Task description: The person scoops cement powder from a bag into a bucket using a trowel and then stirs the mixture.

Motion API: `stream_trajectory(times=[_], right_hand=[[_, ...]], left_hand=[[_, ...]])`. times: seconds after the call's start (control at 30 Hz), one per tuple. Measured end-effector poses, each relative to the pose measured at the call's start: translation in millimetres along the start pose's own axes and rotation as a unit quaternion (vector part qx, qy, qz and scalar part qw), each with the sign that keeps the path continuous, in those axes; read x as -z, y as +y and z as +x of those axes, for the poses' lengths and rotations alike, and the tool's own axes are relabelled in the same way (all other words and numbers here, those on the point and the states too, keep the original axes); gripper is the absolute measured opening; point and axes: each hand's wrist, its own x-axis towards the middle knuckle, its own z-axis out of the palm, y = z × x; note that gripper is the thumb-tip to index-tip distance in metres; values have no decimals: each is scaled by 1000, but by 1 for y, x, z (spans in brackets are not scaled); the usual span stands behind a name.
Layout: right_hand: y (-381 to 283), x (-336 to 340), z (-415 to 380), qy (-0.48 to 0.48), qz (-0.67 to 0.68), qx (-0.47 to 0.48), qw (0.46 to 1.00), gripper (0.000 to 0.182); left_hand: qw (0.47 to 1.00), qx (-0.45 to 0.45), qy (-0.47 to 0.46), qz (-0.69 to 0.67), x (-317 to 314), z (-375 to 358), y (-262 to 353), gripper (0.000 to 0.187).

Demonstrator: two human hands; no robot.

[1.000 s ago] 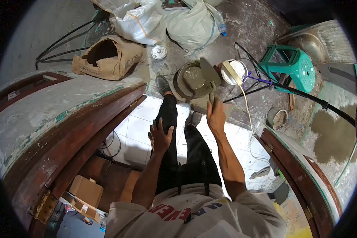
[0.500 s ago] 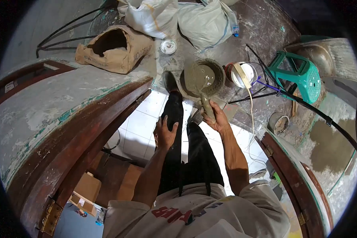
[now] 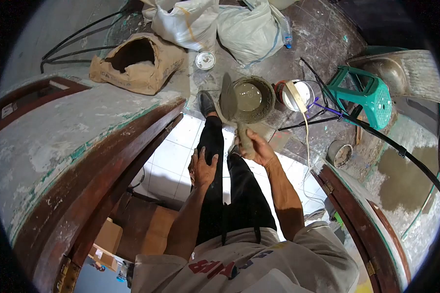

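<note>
Reading the clock from the middle of the round bucket (image 3: 268, 105), with twelve away from the person, I see its rim crusted with grey-brown mortar (image 3: 249, 94) and a wet, glossy pool of it within. The trowel (image 3: 228, 99) has its broad, dull blade at the bucket's nine o'clock side, and its thick, mud-caked handle comes back towards six. There the right hand (image 3: 260, 149) grips it, fingers curled round the handle. The left hand (image 3: 204, 168) lies unclenched on the black-trousered left leg (image 3: 214, 141), near seven, fingers spread and holding nothing. A torn, crinkled brown paper sack (image 3: 168, 63) gapes between nine and ten; slack white woven sacks (image 3: 252, 31) slump at eleven and twelve. At three, a pale bar with a cord (image 3: 296, 95) lies across a white-topped pail (image 3: 305, 93), and farther out is a smooth green plastic stool (image 3: 379, 105). The bucket rests on dark, grimy floor (image 3: 310, 31); glossy white tiles (image 3: 173, 146) show under the person. Chipped red-brown door frames (image 3: 127, 139) flank the opening, and a damp grey patch (image 3: 408, 173) marks the rough wall towards four.
</note>
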Motion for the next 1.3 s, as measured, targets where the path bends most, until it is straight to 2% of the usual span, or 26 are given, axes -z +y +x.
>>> stream_trajectory(times=[0.03, 0.1, 0.13, 0.17, 0.2, 0.23, 0.27, 0.33, 0.37, 0.47, 0.5, 0.53, 0.6, 0.67, 0.73, 0.77, 0.87, 0.97, 1.03, 1.1, 1.17, 1.23, 1.3], right_hand=[[4, 2, -1, 32, -39, -5, 999, 42], [19, 24, 5, 55, -26, -17, 998, 37], [31, 45, 11, 111, -113, -19, 987, 36], [43, 61, 17, 166, -199, -21, 966, 35], [56, 66, 24, 250, -308, 7, 918, 33], [70, 84, 33, 250, -305, 8, 919, 33], [83, 109, 42, 278, -368, 75, 884, 36], [78, 115, 49, 309, -440, 137, 832, 41], [71, 117, 53, 308, -440, 136, 832, 41], [28, 104, 77, 273, -446, 232, 820, 57], [16, 118, 103, 314, -504, 249, 765, 62], [-21, 91, 108, 282, -524, 293, 748, 63], [-70, 87, 155, 316, -564, 292, 705, 62], [-124, 67, 200, 331, -572, 335, 672, 59], [-168, 90, 274, 330, -573, 378, 648, 56], [-187, 85, 302, 363, -578, 394, 616, 49], [-222, 106, 383, 328, -595, 398, 617, 45], [-187, 121, 427, 343, -581, 393, 625, 46], [-166, 118, 419, 367, -579, 399, 609, 46], [-153, 103, 390, 364, -608, 294, 642, 45], [-178, 89, 363, 347, -614, 286, 649, 46], [-211, 77, 339, 321, -672, 260, 615, 46], [-241, 93, 342, 342, -654, 340, 583, 47]], left_hand=[[1000, 1, 1, 1, 0, 1, 0, 76], [1000, 1, 2, 3, 0, 2, 0, 76], [1000, -3, 8, 4, -2, 4, -2, 76], [1000, -7, 15, 5, -3, 6, -3, 76], [1000, -8, 16, 7, -1, 6, -3, 76], [1000, -10, 17, 7, 0, 7, -1, 77], [1000, -12, 18, 6, 1, 8, 0, 77], [1000, -10, 10, 10, 5, 11, 3, 78], [1000, -5, 0, 13, 7, 12, 5, 78], [1000, -6, 0, 16, 12, 16, 7, 76], [1000, -8, -1, 21, 13, 17, 7, 76], [999, -13, 7, 34, 15, 19, 7, 75], [999, -31, 14, 22, 16, 25, 2, 74], [997, -66, 36, 8, 14, 33, -8, 72], [998, -56, 8, 23, 27, 38, -4, 73], [998, -52, -18, 32, 35, 41, -2, 74], [997, -36, -51, 48, 47, 51, -2, 74], [996, -18, -81, 33, 47, 58, -12, 73], [995, -19, -92, 36, 50, 61, -9, 73], [995, -18, -94, 33, 54, 65, -3, 73], [995, -6, -91, 42, 61, 68, 0, 72], [995, -10, -87, 39, 66, 73, 2, 73], [995, -7, -93, 36, 68, 74, 4, 73]])
